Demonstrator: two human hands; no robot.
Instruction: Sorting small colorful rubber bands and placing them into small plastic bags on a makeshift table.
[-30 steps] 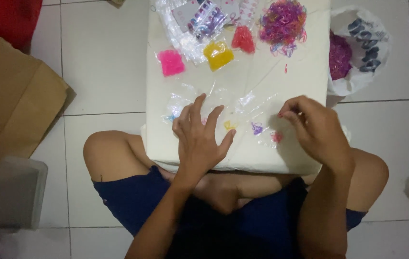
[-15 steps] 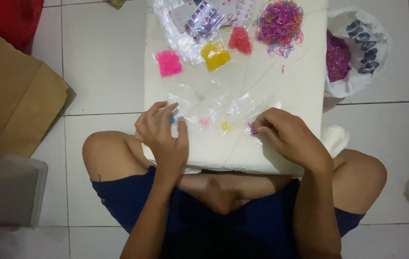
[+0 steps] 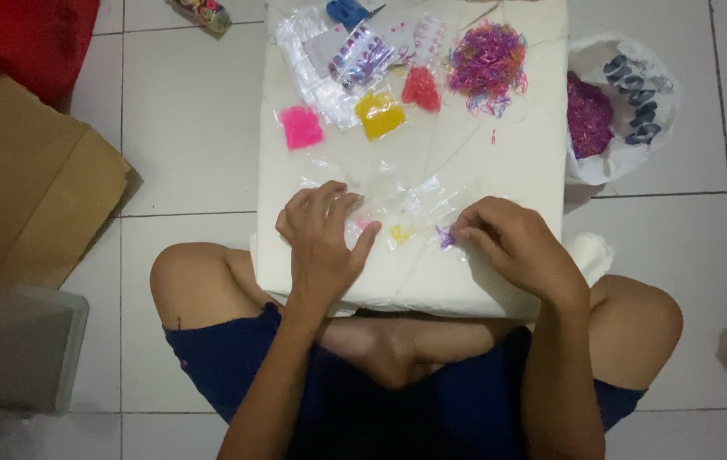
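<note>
Head view, looking straight down. The person sits cross-legged on a white tiled floor [image 3: 193, 128] with a cream cushion [image 3: 517, 213] across the lap as a work surface.

Left hand [image 3: 322, 245]: lies palm down on the cushion, fingers slightly spread and curled, fingertips pressing on clear plastic packets [image 3: 419, 200]. A small pink bit shows just beside its fingertips. It grips nothing that I can see.

Right hand [image 3: 512, 247]: fingers drawn narrow, thumb and forefinger pinched at a small purple cluster of bands [image 3: 446, 238] at the near edge of the clear packets. Whether the pinch holds the bands or the plastic, cannot tell.

Between the hands: a small yellow cluster [image 3: 400, 232] lying on the cushion.

Far half of the cushion: pink packet [image 3: 301, 127], yellow packet [image 3: 379, 113], red packet [image 3: 421, 89], and a loose heap of mixed-colour bands [image 3: 488, 65].

Off the cushion: white plastic bag [image 3: 636, 94] with purple contents to the right, brown cardboard [image 3: 31, 179] to the left.
</note>
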